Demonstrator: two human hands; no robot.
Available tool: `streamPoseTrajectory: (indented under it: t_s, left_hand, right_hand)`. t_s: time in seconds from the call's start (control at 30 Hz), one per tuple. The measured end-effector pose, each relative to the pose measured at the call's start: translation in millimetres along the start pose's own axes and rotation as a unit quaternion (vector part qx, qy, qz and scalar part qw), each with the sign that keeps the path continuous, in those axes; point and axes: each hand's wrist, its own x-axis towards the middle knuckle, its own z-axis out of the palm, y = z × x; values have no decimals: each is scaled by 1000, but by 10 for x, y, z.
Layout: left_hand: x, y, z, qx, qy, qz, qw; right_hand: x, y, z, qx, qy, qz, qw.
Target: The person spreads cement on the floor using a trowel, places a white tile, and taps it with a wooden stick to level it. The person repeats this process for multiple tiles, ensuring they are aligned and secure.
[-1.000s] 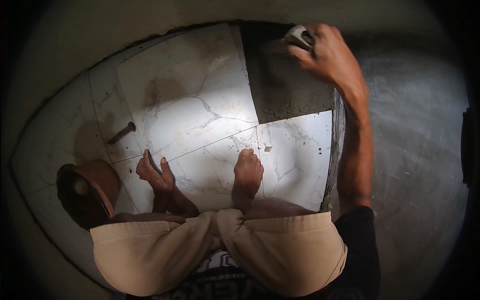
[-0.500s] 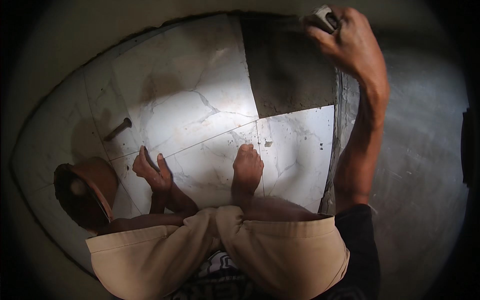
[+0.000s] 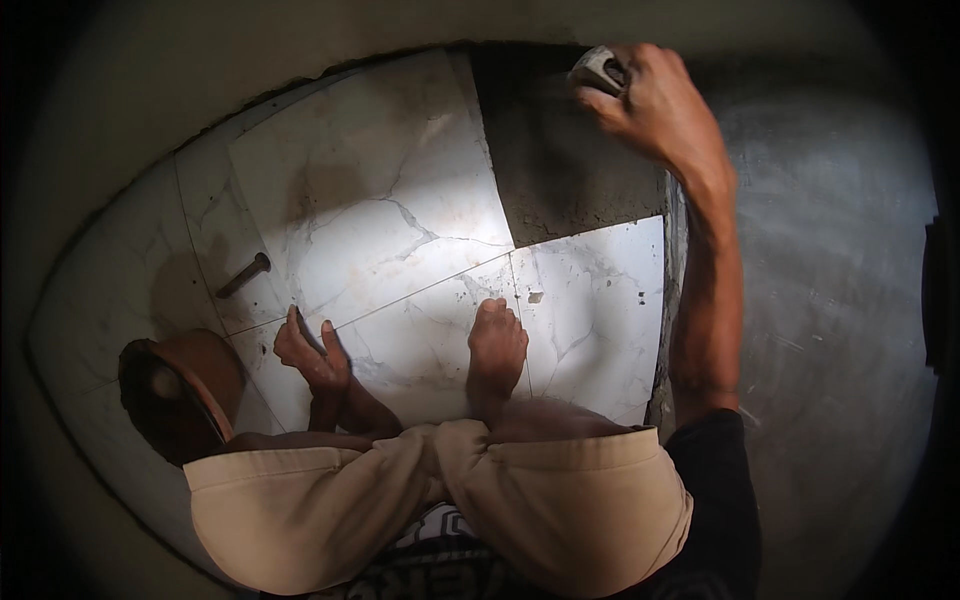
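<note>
My right hand point(image 3: 655, 105) reaches to the far right and is closed around a pale, worn tool point(image 3: 592, 70) with a dark gap beside its grip. Its kind is hard to make out, and its lower part merges with the shadow. Below the hand lies a dark grey, rough patch of floor point(image 3: 565, 160), bordered by white marbled tiles point(image 3: 360, 230). My left hand point(image 3: 312, 350) is low over the tiles between my knees, thumb and forefinger spread, holding nothing visible. The knee of my beige trousers partly hides its arm.
A dark rod with a flared head point(image 3: 245, 275) lies on the tiles. At the left stands a brown bucket-like container point(image 3: 200, 375). My bare right foot point(image 3: 497, 345) is beside a small pale chip point(image 3: 535, 297). Smooth grey floor point(image 3: 820, 300) extends on the right; a wall point(image 3: 400, 25) bounds the far side.
My right hand with the pale tool has moved left and slightly nearer over the dark patch. The whole view has shifted a little. My left hand holds its place on the tiles.
</note>
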Motion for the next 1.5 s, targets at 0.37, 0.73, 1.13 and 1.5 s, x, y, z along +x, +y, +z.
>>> streamPoseTrajectory:
  t_s: [0.37,0.73,1.13,1.5]
  left_hand:
    - [50,58,4,-20,-1,7,1000]
    - [56,103,29,4,-11,22,1000]
    - [680,331,-24,13,-28,-54,998]
    - [979,244,204,29,-82,-144,986]
  right_hand:
    - [20,114,-53,52,-20,50,997]
    - [-440,266,-72,194,-107,77,972]
    - [-4148,148,722,89,-46,190,977]
    - [-5751,5,1735,40,-148,276,949]
